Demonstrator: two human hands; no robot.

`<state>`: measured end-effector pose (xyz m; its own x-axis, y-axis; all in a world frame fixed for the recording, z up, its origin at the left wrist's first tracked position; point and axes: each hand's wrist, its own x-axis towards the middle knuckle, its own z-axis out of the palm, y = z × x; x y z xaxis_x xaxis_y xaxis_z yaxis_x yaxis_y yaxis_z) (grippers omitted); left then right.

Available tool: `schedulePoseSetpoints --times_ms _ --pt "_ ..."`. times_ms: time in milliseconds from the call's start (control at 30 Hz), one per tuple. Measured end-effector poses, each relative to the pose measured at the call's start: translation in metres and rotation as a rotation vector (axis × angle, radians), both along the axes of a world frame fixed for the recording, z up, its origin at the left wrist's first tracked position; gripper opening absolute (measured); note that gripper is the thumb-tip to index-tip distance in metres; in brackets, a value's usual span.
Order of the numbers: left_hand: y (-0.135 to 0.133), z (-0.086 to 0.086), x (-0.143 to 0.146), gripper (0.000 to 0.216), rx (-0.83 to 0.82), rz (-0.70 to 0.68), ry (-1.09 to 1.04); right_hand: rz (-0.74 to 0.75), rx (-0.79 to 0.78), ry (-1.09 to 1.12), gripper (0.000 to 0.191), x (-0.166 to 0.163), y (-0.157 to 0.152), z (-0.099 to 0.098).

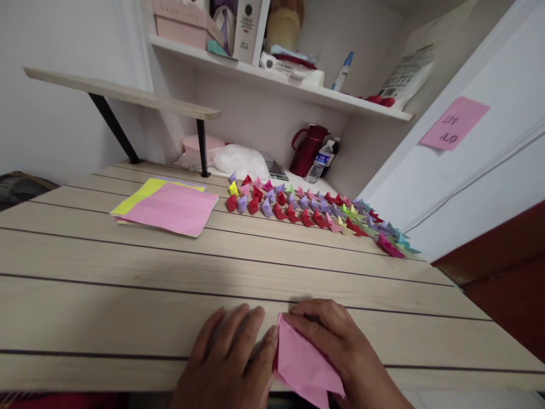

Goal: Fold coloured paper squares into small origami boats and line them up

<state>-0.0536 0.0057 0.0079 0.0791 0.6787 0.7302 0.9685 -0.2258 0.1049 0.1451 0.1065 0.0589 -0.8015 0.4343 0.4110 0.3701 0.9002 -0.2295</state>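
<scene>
Paper (306,363), pink and folded, lies between the two hands at the near edge of a pale table (128,295) lined with dark grooves. Farther back are a stack of coloured sheets (170,207) and rows of small folded shapes (279,211); behind them, a red jug (309,150) and a bottle (320,162) stand below a white shelf (272,78). A pink note (455,124) on the right panel reads "250" above scrawled characters; the bottle's blue label is too small to read. The left hand (232,352) rests with fingers loosely spread, thumb touching the paper's left edge; the right hand (336,335), fingers bent, grasps its right side.
</scene>
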Motion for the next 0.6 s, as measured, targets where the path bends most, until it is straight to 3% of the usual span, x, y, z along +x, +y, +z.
schedulePoseSetpoints --times_ms 200,300,400,600 --pt "0.000 -0.003 0.000 0.034 0.006 -0.008 -0.024 0.033 -0.085 -0.047 0.056 0.004 0.001 0.000" --pt "0.001 -0.001 0.001 0.033 0.003 -0.009 -0.027 0.029 -0.169 -0.014 0.048 0.004 -0.003 0.001" --pt "0.004 0.005 0.004 0.029 -0.010 0.020 -0.019 -0.031 -0.163 0.054 0.040 0.003 -0.006 0.001" --pt "0.010 0.016 0.006 0.038 -0.118 0.020 0.158 -0.146 -0.210 0.148 0.051 -0.002 -0.004 0.003"
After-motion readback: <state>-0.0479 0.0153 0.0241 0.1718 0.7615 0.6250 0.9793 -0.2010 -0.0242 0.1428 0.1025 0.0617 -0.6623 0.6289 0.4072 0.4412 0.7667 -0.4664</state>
